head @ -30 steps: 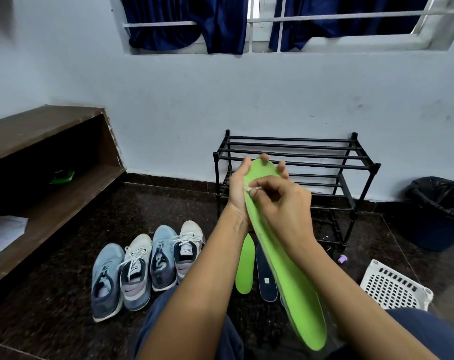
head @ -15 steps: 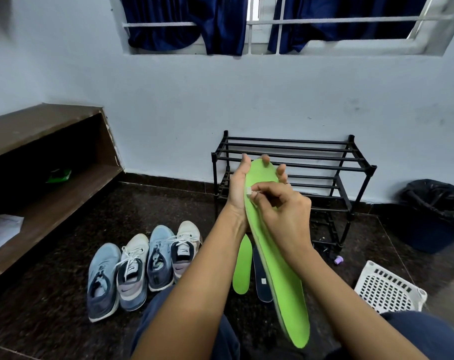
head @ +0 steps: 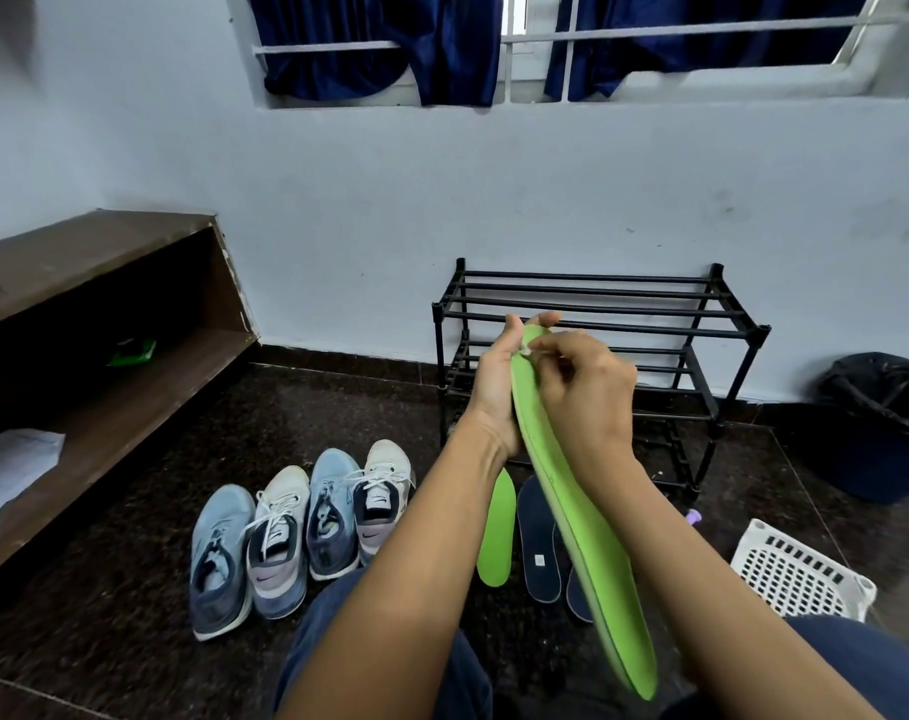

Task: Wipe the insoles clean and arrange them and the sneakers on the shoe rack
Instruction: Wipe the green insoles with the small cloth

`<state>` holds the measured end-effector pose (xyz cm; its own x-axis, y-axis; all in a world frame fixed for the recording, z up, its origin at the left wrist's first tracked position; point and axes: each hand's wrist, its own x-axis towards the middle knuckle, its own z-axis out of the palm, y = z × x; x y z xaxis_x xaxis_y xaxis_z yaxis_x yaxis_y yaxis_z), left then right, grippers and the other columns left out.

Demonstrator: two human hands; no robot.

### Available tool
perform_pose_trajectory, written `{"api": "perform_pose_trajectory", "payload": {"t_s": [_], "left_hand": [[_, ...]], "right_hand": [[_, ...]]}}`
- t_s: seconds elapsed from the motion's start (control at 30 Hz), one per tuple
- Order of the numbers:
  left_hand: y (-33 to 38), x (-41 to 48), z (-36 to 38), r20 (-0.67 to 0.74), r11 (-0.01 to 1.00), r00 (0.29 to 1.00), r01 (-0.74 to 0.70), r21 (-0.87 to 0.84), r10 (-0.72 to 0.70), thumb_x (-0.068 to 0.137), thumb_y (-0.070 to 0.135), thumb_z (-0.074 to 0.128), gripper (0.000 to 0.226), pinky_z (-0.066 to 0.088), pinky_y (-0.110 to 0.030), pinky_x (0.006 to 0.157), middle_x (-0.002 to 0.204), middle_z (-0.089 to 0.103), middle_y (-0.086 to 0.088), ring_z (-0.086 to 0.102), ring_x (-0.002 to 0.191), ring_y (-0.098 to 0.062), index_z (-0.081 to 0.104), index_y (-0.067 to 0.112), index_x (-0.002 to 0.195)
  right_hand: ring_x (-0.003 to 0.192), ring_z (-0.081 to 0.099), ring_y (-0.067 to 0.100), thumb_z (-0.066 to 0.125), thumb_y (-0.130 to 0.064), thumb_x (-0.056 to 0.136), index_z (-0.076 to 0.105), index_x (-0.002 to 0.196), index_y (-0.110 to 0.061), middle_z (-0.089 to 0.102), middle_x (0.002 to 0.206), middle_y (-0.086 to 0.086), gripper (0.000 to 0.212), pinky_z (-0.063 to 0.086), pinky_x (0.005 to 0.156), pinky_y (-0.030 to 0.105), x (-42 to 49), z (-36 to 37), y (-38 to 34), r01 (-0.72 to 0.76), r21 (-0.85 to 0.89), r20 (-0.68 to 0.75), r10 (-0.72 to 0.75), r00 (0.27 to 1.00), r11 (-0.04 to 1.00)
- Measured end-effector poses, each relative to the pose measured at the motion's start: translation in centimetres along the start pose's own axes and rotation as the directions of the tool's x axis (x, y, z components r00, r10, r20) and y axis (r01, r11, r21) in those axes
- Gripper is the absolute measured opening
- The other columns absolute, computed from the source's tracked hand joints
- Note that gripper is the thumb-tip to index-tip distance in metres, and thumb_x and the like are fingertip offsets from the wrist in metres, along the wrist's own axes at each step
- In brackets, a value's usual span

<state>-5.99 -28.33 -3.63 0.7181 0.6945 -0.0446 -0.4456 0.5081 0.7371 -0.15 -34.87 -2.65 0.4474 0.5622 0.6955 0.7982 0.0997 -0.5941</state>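
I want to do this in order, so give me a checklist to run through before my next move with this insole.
1. Left hand grips the green insole: ok.
2. Right hand pinches the white wipe against it: ok.
3. Insole fully clean: cannot tell.
4. Shoe rack upright and in front: ok.
5. Sneakers on the rack: not ok, four stand on the floor.
6. Other insoles on the floor wiped: cannot tell.

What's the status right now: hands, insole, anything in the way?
Left hand grips green insole near its toe. Right hand pinches small white piece against it. Sneakers, other insoles on floor; shoe rack ahead, nothing seen blocking.
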Motion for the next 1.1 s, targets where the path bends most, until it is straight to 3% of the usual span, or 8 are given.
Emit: {"api": "perform_pose_trajectory", "payload": {"t_s": [0.13,0.23,0.43,0.57,0.73,0.87,0.97,1.1], "left_hand": [[1.0,0.0,-1.0,-0.037,0.994,0.998,-0.062,-0.090,0.059,0.099,0.051,0.031,0.044,0.053,-0.031,0.072,0.086,0.063,-0.012,0.062,0.075,-0.023,0.057,0.017,0.089],[1.4,0.0,-1.5,-0.024,0.984,0.994,-0.106,-0.144,0.104,0.094,0.052,0.036,0.043,0.052,-0.036,0.075,0.086,0.062,-0.012,0.061,0.076,-0.024,0.059,0.016,0.088],[0.5,-0.3,-0.3,-0.033,0.987,0.997,-0.071,-0.146,0.066,0.096,0.055,0.034,0.046,0.053,-0.031,0.072,0.090,0.063,-0.012,0.060,0.078,-0.024,0.060,0.018,0.086],[-0.5,-0.5,0.3,-0.004,0.998,1.000,-0.016,-0.060,0.016,0.099,0.055,0.028,0.048,0.054,-0.029,0.073,0.088,0.065,-0.011,0.064,0.078,-0.021,0.058,0.018,0.091],[-0.8,-0.4,0.0,-0.003,1.000,1.000,-0.003,-0.017,0.003,0.100,0.052,0.027,0.048,0.055,-0.027,0.065,0.075,0.066,-0.007,0.066,0.068,-0.018,0.059,0.016,0.100],[0.2,-0.2,-0.3,-0.041,0.998,0.999,-0.035,-0.058,0.033,0.100,0.050,0.028,0.048,0.054,-0.028,0.067,0.082,0.064,-0.012,0.063,0.071,-0.022,0.059,0.015,0.091],[1.2,0.1,-1.1,-0.073,0.978,0.994,-0.098,-0.186,0.086,0.098,0.050,0.032,0.047,0.053,-0.031,0.070,0.081,0.063,-0.012,0.062,0.071,-0.024,0.058,0.013,0.087],[1.5,0.2,-1.1,-0.031,0.973,0.994,-0.113,-0.202,0.109,0.095,0.054,0.034,0.049,0.054,-0.034,0.070,0.084,0.063,-0.011,0.061,0.072,-0.023,0.061,0.014,0.086]], "right_hand": [[0.062,0.062,0.004,0.071,-0.007,0.079,0.075,0.084,-0.018,0.068,0.071,-0.006,0.012,0.043,0.067,0.007,-1.7,-1.3,-1.2,-0.097,0.078,0.252,0.075,0.965,0.992],[0.056,0.054,-0.002,0.074,-0.015,0.078,0.075,0.080,-0.019,0.057,0.056,-0.015,0.005,0.037,0.059,0.005,-2.9,-2.0,-1.7,-0.143,0.118,0.347,0.094,0.933,0.983],[0.059,0.059,0.002,0.071,-0.009,0.079,0.076,0.082,-0.015,0.071,0.070,0.000,0.008,0.041,0.065,0.004,-2.0,-1.5,-0.7,-0.095,0.100,0.191,0.074,0.979,0.990],[0.068,0.067,0.026,0.068,-0.003,0.078,0.074,0.084,-0.010,0.072,0.079,0.008,0.011,0.053,0.070,0.035,-0.8,-0.9,0.4,-0.003,-0.015,0.071,0.004,0.997,1.000],[0.066,0.065,0.027,0.065,0.000,0.077,0.073,0.083,-0.008,0.070,0.076,0.008,0.013,0.050,0.067,0.032,-0.1,-0.5,0.6,0.020,-0.060,-0.008,-0.020,1.000,0.998],[0.058,0.057,0.001,0.071,-0.009,0.079,0.076,0.084,-0.017,0.063,0.065,-0.009,0.010,0.037,0.064,0.005,-0.8,-1.3,-0.8,-0.136,0.068,0.184,0.122,0.975,0.988],[0.055,0.056,0.001,0.075,-0.016,0.078,0.076,0.082,-0.023,0.061,0.058,-0.011,0.008,0.039,0.059,0.007,-2.0,-1.9,-1.9,-0.203,0.164,0.340,0.138,0.930,0.965],[0.057,0.058,-0.003,0.075,-0.013,0.078,0.076,0.080,-0.021,0.063,0.058,-0.015,0.009,0.039,0.059,0.006,-2.6,-2.2,-2.5,-0.197,0.257,0.304,0.114,0.946,0.946]]}}
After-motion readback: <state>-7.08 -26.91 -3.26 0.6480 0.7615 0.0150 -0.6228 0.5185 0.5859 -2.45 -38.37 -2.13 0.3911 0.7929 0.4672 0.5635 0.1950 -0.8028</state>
